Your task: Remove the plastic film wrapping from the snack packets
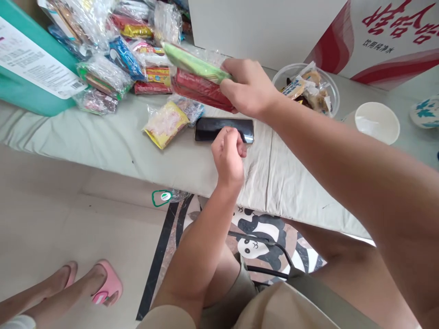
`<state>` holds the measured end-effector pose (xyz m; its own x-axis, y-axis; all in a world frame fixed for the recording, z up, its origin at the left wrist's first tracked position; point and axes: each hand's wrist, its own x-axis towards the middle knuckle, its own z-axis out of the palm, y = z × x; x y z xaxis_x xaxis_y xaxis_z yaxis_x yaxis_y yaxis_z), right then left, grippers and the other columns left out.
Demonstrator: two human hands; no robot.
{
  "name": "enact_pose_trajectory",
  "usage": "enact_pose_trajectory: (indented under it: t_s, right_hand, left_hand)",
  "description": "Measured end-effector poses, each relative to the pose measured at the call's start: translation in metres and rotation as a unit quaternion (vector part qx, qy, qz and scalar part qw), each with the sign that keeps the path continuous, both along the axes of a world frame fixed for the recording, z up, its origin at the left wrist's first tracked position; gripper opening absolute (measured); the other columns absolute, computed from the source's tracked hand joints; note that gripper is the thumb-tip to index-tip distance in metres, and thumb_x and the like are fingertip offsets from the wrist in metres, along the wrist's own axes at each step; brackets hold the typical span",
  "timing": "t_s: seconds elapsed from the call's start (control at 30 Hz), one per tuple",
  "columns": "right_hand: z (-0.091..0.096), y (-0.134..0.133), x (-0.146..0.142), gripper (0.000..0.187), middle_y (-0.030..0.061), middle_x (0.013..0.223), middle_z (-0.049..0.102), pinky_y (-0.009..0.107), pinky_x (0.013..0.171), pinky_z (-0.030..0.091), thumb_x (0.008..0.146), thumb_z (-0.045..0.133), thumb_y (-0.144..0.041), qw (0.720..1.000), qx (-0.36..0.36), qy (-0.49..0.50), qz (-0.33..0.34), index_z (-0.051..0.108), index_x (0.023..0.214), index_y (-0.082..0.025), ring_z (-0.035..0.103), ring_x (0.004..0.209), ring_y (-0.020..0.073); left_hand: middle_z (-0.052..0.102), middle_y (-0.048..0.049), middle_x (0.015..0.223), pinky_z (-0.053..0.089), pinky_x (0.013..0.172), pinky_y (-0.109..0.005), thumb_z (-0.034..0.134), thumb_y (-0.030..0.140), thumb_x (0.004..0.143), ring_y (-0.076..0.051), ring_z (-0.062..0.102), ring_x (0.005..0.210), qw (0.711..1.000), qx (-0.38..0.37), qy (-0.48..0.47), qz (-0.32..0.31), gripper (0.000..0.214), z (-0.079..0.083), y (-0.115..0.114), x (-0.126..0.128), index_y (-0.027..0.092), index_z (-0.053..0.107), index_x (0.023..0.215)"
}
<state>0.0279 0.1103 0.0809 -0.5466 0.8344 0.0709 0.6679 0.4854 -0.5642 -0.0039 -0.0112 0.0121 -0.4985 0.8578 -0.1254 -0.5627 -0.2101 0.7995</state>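
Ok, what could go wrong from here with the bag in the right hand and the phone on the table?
1. The right hand grips the clear bag of packets by one end; it might slip and drop near the phone.
2. The left hand, fingers curled, touches the phone; a nudge could slide it toward the table's edge.
3. The right forearm passes close to the clear bowl and could knock it.
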Motion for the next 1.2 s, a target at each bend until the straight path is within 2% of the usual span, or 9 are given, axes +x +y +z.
enact_pose_trajectory:
  t_s: [0.17, 0.3, 0.43, 0.5, 0.6, 0.77, 0.87, 1.03, 1.2]
  right_hand:
    - [-0.011, -0.058, 0.062, 0.006, -0.0005, 0.075, 0.057, 0.03, 0.071, 0.045, 0.088, 0.051, -0.019, 0.987, 0.055, 0.11, -0.103, 0.048, 0.088, -0.024, 0.057, 0.074, 0.0169]
    - [-0.043, -0.108, 0.1, 0.021, 0.0039, 0.094, 0.071, 0.036, 0.078, 0.055, 0.089, 0.054, -0.023, 0.978, 0.119, 0.121, -0.12, 0.058, 0.11, -0.025, 0.068, 0.086, 0.0222]
    - [-0.065, -0.153, 0.135, 0.036, 0.0137, 0.13, 0.07, 0.047, 0.092, 0.059, 0.09, 0.063, -0.032, 0.975, 0.178, 0.122, -0.056, 0.061, 0.125, -0.025, 0.068, 0.118, 0.031]
    - [-0.069, -0.168, 0.163, 0.033, 0.0129, 0.124, 0.072, 0.046, 0.088, 0.06, 0.091, 0.063, -0.03, 0.975, 0.168, 0.137, -0.044, 0.063, 0.123, -0.027, 0.07, 0.113, 0.0297]
    - [-0.073, -0.178, 0.223, 0.018, 0.0084, 0.098, 0.074, 0.045, 0.082, 0.059, 0.088, 0.06, -0.022, 0.958, 0.205, 0.103, -0.174, 0.065, 0.105, -0.028, 0.072, 0.092, 0.0271]
    - [-0.097, -0.176, 0.322, 0.026, 0.02, 0.106, 0.071, 0.058, 0.093, 0.053, 0.075, 0.062, -0.026, 0.87, 0.181, -0.079, -0.451, 0.066, 0.101, -0.026, 0.067, 0.106, 0.0402]
    - [-0.11, -0.175, 0.346, 0.027, 0.0196, 0.115, 0.07, 0.059, 0.1, 0.05, 0.078, 0.065, -0.033, 0.871, 0.111, -0.125, -0.462, 0.069, 0.104, -0.026, 0.063, 0.111, 0.0403]
    - [-0.109, -0.171, 0.353, 0.017, 0.0125, 0.1, 0.071, 0.051, 0.091, 0.051, 0.086, 0.058, -0.037, 0.899, 0.086, -0.125, -0.411, 0.067, 0.095, -0.025, 0.064, 0.097, 0.033]
    - [-0.099, -0.171, 0.35, 0.016, 0.0015, 0.07, 0.06, 0.036, 0.064, 0.044, 0.081, 0.06, -0.03, 0.896, 0.006, -0.013, -0.444, 0.058, 0.097, -0.026, 0.055, 0.064, 0.0219]
  left_hand:
    - [0.056, 0.002, 0.08, 0.047, 0.06, -0.021, 0.069, 0.035, 0.092, -0.01, 0.059, 0.069, 1.0, -0.002, -0.003, -0.005, 0.019, -0.007, 0.004, 0.008, 0.024, 0.054, 0.089]
    - [0.063, -0.0006, 0.118, 0.057, 0.079, -0.028, 0.075, 0.046, 0.087, -0.019, 0.068, 0.107, 0.991, 0.032, -0.035, -0.124, 0.04, -0.011, -0.001, 0.021, 0.033, 0.054, 0.119]
    - [0.071, -0.0061, 0.108, 0.059, 0.084, -0.037, 0.081, 0.062, 0.076, -0.03, 0.07, 0.115, 0.952, 0.022, -0.058, -0.3, 0.05, -0.012, -0.012, 0.037, 0.026, 0.063, 0.106]
    - [0.072, -0.0081, 0.097, 0.061, 0.083, -0.041, 0.077, 0.066, 0.076, -0.033, 0.072, 0.114, 0.921, -0.017, -0.089, -0.378, 0.05, -0.012, -0.016, 0.045, 0.023, 0.065, 0.099]
    - [0.073, -0.0095, 0.094, 0.061, 0.082, -0.045, 0.075, 0.066, 0.077, -0.035, 0.074, 0.11, 0.888, -0.08, -0.104, -0.44, 0.051, -0.015, -0.017, 0.059, 0.022, 0.065, 0.101]
    - [0.077, -0.0098, 0.103, 0.059, 0.093, -0.044, 0.085, 0.054, 0.071, -0.032, 0.073, 0.112, 0.901, -0.118, -0.057, -0.414, 0.051, -0.028, -0.013, 0.087, 0.022, 0.066, 0.107]
    - [0.076, -0.0093, 0.107, 0.059, 0.096, -0.044, 0.085, 0.049, 0.064, -0.032, 0.072, 0.116, 0.896, -0.1, -0.069, -0.428, 0.053, -0.028, -0.011, 0.099, 0.022, 0.065, 0.106]
    - [0.075, -0.0124, 0.102, 0.059, 0.094, -0.047, 0.064, 0.085, 0.07, -0.035, 0.07, 0.12, 0.891, -0.096, -0.079, -0.436, 0.072, -0.022, -0.005, 0.113, 0.022, 0.065, 0.103]
    - [0.075, -0.0051, 0.099, 0.059, 0.092, -0.036, 0.089, 0.041, 0.066, -0.025, 0.074, 0.102, 0.917, -0.134, -0.024, -0.374, 0.046, -0.033, -0.001, 0.119, 0.023, 0.065, 0.101]
